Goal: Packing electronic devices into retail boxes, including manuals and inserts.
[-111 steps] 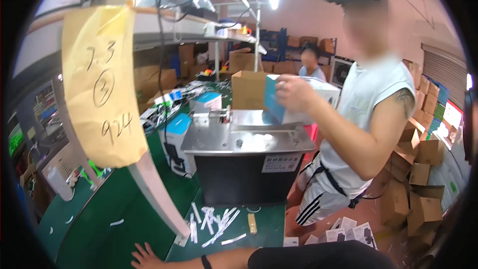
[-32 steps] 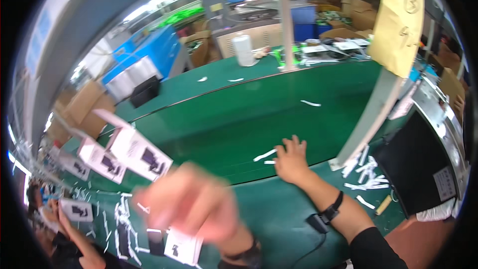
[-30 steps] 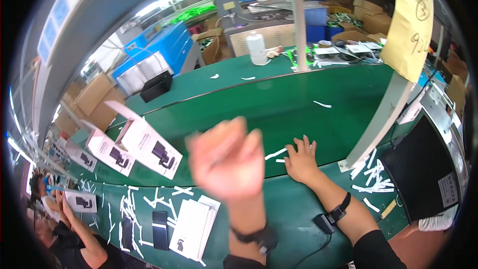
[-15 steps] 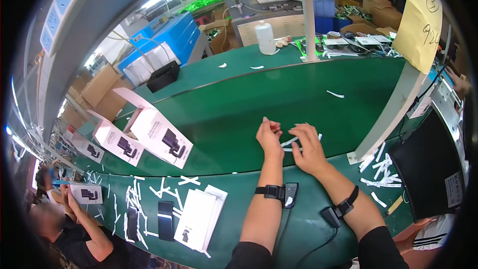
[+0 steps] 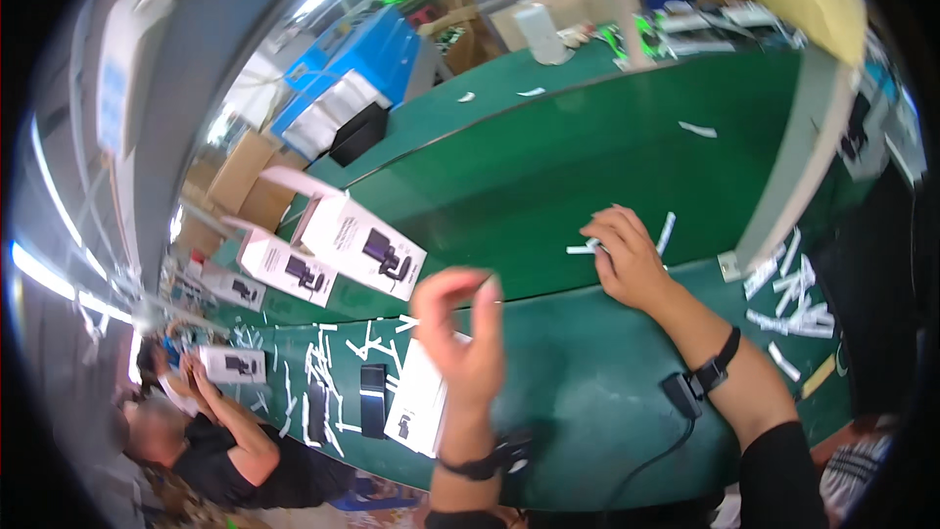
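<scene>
My left hand (image 5: 462, 338) is raised over the near side of the bench, in front of a flat white box (image 5: 418, 402). Motion blurs it; its fingers curve with a gap to the thumb, and nothing shows in it. Above the green belt, my right hand (image 5: 627, 260) has its fingers stretched forward and slightly bent, the thumb apart. One white paper strip (image 5: 580, 250) lies by its thumb, and another strip (image 5: 667, 232) lies just beyond its knuckles. Whether the palm touches either is hidden.
Pink-white printed cartons (image 5: 367, 247) with raised flaps stand on the left of the belt. Loose strips (image 5: 805, 316) lie by a post (image 5: 795, 177) at right. A dark flat object (image 5: 373, 400) lies left of the white box. A co-worker (image 5: 211, 441) handles a carton at far left.
My left hand has drawn away from the right hand, back and leftward toward the flat white box. The right hand stays over the belt near the strips. The whole view has shifted.
</scene>
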`<control>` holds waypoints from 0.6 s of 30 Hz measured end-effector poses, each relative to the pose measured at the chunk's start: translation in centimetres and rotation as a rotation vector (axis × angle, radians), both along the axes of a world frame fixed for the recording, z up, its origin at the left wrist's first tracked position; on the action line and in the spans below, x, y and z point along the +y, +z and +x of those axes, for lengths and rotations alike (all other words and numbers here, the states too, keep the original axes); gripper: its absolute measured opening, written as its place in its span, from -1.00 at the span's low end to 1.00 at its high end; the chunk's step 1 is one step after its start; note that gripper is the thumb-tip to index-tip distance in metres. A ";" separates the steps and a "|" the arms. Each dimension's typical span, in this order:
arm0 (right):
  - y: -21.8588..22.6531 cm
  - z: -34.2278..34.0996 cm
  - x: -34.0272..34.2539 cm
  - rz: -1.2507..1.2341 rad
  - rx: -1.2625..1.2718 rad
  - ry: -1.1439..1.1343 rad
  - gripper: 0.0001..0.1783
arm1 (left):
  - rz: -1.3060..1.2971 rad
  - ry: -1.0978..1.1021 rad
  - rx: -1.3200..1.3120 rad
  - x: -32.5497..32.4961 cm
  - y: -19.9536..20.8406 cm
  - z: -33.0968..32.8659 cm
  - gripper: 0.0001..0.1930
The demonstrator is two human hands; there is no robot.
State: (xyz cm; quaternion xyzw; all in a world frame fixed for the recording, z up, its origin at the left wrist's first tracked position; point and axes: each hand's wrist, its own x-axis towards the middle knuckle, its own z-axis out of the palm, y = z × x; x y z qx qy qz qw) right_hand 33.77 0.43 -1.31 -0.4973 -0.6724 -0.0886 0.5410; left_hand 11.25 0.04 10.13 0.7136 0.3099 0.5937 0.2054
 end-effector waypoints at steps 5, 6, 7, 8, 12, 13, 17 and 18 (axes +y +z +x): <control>-1.4 -1.4 1.3 -0.023 -0.002 0.046 -0.72 | -0.110 0.602 0.835 -2.2 -0.5 -15.6 -0.02; -1.3 -1.6 1.3 0.002 -0.032 0.074 -0.73 | -0.175 0.536 0.954 -1.0 -3.4 -22.9 0.12; -2.0 -1.0 1.1 0.006 -0.031 0.041 -0.73 | -0.559 0.508 0.957 -1.0 -4.3 -24.8 0.06; -2.3 -0.7 0.9 -0.006 -0.029 0.049 -0.72 | -0.682 0.401 0.980 -0.8 -5.2 -26.4 -0.15; -2.3 0.3 0.2 -0.043 0.000 0.007 -0.68 | -0.998 0.201 0.490 -2.3 -6.6 -26.5 -0.42; -1.9 0.1 0.0 -0.069 0.028 -0.013 -0.65 | -0.822 0.294 0.612 -2.6 -6.2 -26.2 -0.48; 0.5 -0.8 -0.8 -0.041 0.037 -0.013 -0.53 | -0.415 0.571 0.798 -3.9 -3.2 -23.6 -0.59; 0.7 -0.8 -1.3 -0.022 0.017 -0.006 -0.49 | -0.336 0.584 0.834 -4.4 -2.1 -22.2 -0.67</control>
